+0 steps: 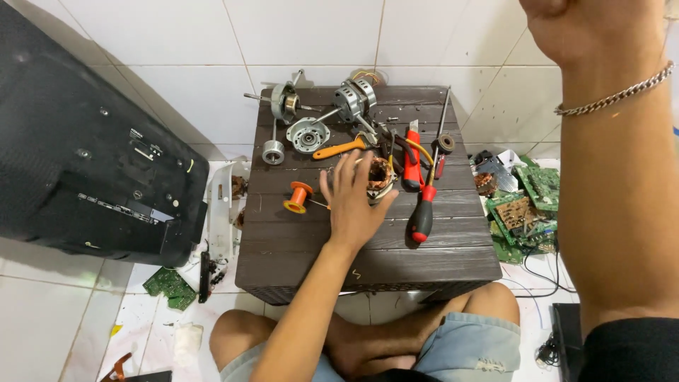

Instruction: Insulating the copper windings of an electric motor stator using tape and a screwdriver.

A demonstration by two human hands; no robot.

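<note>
Left hand [351, 201] lies flat on the dark slatted table [283, 247], fingers spread and released, fingertips reaching the copper-wound stator [379, 175] at mid-table. I am touching its near edge, not gripping it. An orange wire spool [298, 197] sits just beside my thumb side, and a thin wire seems to run from it toward the stator, though it is too fine to be sure.

Right hand [574, 28] is raised high at the upper right of view, clenched into a fist; I cannot tell whether anything is inside it.

Note on method: steady the stator with the whole left palm before pulling, so the winding does not drag it into the red-handled screwdriver [424, 212] and the red utility knife [412, 157] lying just to its right. Keep the wire clear of the orange-handled tool [339, 149] behind. Motor housings [308, 134] stand well back.
</note>
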